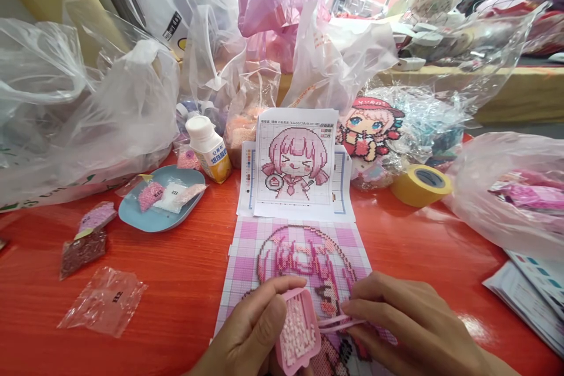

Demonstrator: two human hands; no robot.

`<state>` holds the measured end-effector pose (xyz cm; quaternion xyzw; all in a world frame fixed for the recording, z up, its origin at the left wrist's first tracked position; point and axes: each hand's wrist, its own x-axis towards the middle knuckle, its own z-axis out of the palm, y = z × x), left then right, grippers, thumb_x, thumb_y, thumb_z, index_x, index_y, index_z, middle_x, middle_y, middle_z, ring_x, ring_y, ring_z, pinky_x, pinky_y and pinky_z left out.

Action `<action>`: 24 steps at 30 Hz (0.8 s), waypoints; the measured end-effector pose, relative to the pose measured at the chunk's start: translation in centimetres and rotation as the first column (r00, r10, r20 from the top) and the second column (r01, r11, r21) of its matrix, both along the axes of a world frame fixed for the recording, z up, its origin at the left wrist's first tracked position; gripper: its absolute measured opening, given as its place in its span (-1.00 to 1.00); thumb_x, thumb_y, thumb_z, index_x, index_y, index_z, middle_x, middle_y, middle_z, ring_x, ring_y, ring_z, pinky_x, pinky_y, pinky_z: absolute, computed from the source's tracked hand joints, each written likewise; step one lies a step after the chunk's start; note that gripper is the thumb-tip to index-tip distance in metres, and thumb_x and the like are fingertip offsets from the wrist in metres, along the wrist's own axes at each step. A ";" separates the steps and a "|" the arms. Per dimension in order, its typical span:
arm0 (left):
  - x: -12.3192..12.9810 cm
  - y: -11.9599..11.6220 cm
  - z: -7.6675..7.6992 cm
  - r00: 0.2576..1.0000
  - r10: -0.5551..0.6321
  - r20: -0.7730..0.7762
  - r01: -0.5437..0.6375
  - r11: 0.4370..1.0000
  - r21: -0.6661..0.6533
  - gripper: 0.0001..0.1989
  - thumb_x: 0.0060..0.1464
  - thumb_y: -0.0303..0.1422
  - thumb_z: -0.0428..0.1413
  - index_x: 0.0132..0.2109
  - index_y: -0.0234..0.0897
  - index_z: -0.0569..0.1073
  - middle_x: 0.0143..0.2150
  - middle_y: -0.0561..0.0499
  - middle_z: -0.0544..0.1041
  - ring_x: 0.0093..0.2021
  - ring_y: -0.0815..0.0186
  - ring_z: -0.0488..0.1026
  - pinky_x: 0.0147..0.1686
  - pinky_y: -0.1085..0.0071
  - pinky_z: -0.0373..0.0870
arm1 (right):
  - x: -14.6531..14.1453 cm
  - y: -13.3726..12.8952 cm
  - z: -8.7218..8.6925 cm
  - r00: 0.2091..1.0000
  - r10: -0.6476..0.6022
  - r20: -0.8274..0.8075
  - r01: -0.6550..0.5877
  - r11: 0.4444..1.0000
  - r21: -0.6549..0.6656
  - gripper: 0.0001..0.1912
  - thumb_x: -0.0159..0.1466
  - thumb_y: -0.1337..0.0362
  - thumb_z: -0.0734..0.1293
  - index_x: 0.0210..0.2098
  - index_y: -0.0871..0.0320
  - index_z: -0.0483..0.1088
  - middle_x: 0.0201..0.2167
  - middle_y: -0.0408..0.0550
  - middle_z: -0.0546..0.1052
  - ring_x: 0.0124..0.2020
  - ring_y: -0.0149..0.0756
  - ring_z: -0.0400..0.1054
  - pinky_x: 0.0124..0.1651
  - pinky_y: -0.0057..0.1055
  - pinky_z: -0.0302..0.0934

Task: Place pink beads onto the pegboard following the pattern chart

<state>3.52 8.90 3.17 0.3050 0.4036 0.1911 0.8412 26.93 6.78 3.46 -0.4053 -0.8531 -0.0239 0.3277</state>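
My left hand [253, 329] holds a small pink tray [314, 335] of pale pink beads, tilted over the lower part of a gridded board [238, 258]. On that board, beads form a partly filled cartoon figure with pink hair. Pink tweezers [339, 323] are pinched in my right hand [396, 317], their tips at the tray's right edge. Whether a bead sits between the tips is too small to tell. Behind the board stands a printed pattern sheet [297, 158] showing the same kind of figure.
A blue plate [154, 223] with bead packets, loose bead bags [83, 252] and a clear bag [103, 302] lie at left. A white bottle [207, 147] stands behind. Yellow tape [420, 185], a finished bead figure [370, 129] and papers [524, 299] are at right. Plastic bags line the back.
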 end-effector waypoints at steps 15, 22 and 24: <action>-0.2 -0.1 0.1 0.997 -0.053 -0.053 0.058 0.993 0.102 -0.31 0.03 0.14 0.13 0.16 -0.22 0.34 -0.33 -0.03 0.51 -0.36 0.29 0.45 -0.32 0.38 0.34 | 0.1 -0.3 -0.3 1.000 0.021 -0.014 -0.022 0.998 -0.057 -0.78 0.45 0.24 0.16 -0.24 0.10 0.41 -0.46 -0.19 0.51 -0.50 -0.53 0.41 -0.40 -0.59 0.27; -0.2 -0.2 0.0 0.998 -0.057 -0.021 0.059 0.991 0.116 -0.37 0.06 0.10 0.13 0.14 -0.19 0.36 -0.29 -0.01 0.48 -0.35 0.30 0.43 -0.31 0.37 0.35 | 0.0 -0.2 -0.1 1.000 0.018 -0.017 -0.019 0.999 -0.039 -0.76 0.46 0.25 0.14 -0.25 0.10 0.39 -0.47 -0.20 0.52 -0.50 -0.53 0.42 -0.41 -0.59 0.26; -0.1 -0.2 0.0 0.999 -0.042 -0.015 0.043 0.994 0.104 -0.35 0.04 0.12 0.14 0.13 -0.21 0.37 -0.30 -0.01 0.49 -0.37 0.32 0.45 -0.33 0.39 0.36 | 0.0 -0.1 0.0 0.999 0.013 -0.031 -0.013 1.000 -0.022 -0.77 0.46 0.26 0.15 -0.26 0.10 0.39 -0.48 -0.20 0.51 -0.51 -0.53 0.42 -0.43 -0.59 0.25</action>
